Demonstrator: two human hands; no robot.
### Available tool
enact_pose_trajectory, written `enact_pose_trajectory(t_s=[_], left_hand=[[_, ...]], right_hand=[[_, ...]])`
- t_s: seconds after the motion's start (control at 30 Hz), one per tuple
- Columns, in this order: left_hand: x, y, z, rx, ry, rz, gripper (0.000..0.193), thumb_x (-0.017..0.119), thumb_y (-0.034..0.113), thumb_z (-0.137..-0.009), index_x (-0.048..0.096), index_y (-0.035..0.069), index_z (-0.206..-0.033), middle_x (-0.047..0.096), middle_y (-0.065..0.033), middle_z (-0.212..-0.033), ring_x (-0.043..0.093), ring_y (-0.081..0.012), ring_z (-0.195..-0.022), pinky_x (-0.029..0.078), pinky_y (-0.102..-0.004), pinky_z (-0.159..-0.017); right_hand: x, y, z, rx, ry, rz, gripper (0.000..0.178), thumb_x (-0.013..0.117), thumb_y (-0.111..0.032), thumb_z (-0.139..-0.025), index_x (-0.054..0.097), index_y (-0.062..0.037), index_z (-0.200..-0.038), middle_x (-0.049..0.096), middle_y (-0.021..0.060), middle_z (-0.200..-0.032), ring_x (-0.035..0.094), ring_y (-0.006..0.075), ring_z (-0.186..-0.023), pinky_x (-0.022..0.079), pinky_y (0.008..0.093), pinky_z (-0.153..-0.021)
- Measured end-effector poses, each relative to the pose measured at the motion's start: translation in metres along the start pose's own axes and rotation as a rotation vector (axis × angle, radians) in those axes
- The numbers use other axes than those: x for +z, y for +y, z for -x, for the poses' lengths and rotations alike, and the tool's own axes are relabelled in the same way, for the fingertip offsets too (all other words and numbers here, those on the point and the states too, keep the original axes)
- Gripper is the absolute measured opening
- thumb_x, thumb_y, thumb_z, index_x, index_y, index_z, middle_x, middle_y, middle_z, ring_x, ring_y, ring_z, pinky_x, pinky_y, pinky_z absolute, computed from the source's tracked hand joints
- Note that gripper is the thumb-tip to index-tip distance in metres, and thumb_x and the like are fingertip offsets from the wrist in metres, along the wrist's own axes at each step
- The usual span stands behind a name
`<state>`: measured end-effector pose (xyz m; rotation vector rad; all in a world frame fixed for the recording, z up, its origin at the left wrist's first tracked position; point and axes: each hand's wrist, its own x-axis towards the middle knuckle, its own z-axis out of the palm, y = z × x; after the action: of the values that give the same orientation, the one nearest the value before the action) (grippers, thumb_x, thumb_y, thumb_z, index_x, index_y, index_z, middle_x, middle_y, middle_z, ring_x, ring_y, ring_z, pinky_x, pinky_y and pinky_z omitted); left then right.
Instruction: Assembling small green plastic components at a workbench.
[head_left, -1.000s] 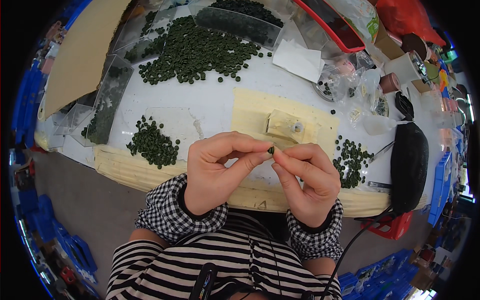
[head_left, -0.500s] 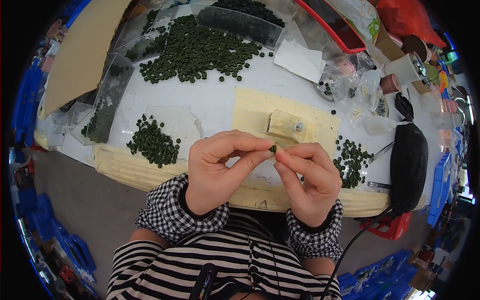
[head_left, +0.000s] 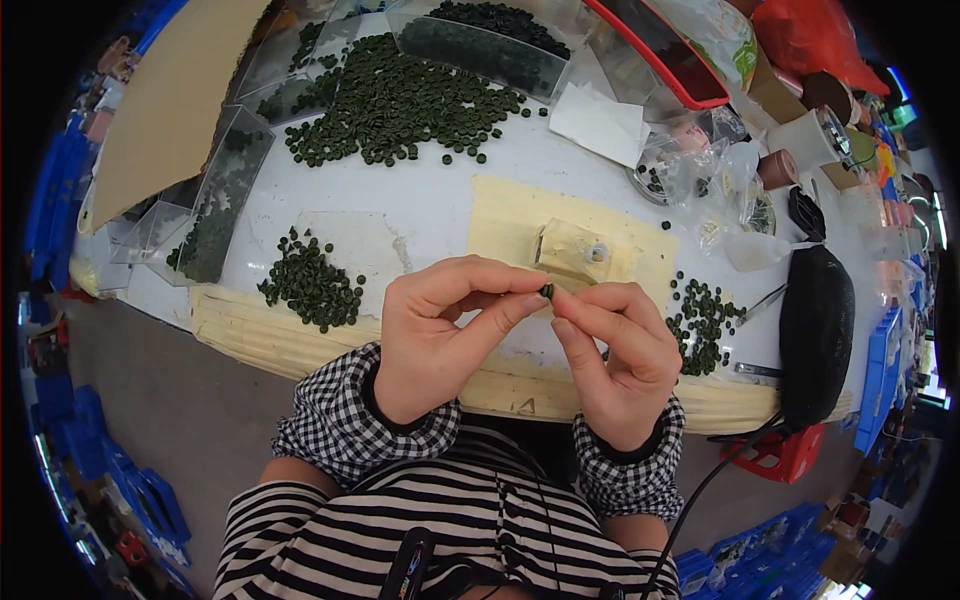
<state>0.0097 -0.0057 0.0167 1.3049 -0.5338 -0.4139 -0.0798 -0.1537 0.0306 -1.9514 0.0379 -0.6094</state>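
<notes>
Head view: little has changed over the last second, as the small green bead (head_left: 547, 291) sits in nearly the same spot above the table's near edge, so the handling seems no further along. The left hand (head_left: 425, 335) pinches it between thumb and forefinger; the right hand (head_left: 628, 350) is half curled, its forefinger tip at the bead, though whether it grips is unclear.

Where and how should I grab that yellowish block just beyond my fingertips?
Probably by its near and far long sides, coming down from above: the yellowish block looks longer left to right, and nothing hangs over it. I'd keep off the pale round nub on its right half.
</notes>
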Motion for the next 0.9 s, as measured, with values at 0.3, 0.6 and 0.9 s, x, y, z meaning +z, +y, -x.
enact_pose_trajectory(t_s=[0.3, 0.6, 0.9], left_hand=[[-0.012, 0.015, -0.005, 0.373, -0.048, -0.894, 0.015, 0.070, -0.007, -0.076, 0.069, 0.000, -0.090, 0.067, -0.0130, -0.083, 0.065, -0.0242, -0.074, 0.050, -0.0293, -0.063], [-0.028, 0.008, -0.008, 0.270, -0.023, -1.073, 0.017, 0.065, -0.006, -0.081, 0.067, -0.001, -0.097, 0.065, -0.0130, -0.082, 0.062, -0.0264, -0.072, 0.049, -0.0315, -0.064], [-0.067, 0.037, 0.012, 0.174, -0.017, -1.209, 0.019, 0.070, -0.004, -0.077, 0.067, -0.001, -0.095, 0.057, -0.0091, -0.081, 0.055, -0.0187, -0.068, 0.046, -0.0268, -0.056]], right_hand=[[-0.042, 0.004, 0.020, 0.042, 0.328, 0.381, 0.014, 0.069, 0.008, -0.078, 0.070, 0.0024, -0.091, 0.065, 0.0112, -0.086, 0.061, 0.0171, -0.076, 0.048, 0.0249, -0.066], [-0.047, 0.009, 0.048, -0.002, -0.038, 0.741, 0.023, 0.077, -0.001, -0.067, 0.071, -0.0071, -0.089, 0.060, 0.0042, -0.083, 0.052, 0.0254, -0.085, 0.044, 0.0372, -0.074], [-0.034, 0.018, 0.043, -0.091, 0.045, 0.855, 0.024, 0.075, -0.001, -0.069, 0.070, -0.0073, -0.091, 0.059, 0.0033, -0.083, 0.052, 0.0255, -0.085, 0.043, 0.0371, -0.075]])
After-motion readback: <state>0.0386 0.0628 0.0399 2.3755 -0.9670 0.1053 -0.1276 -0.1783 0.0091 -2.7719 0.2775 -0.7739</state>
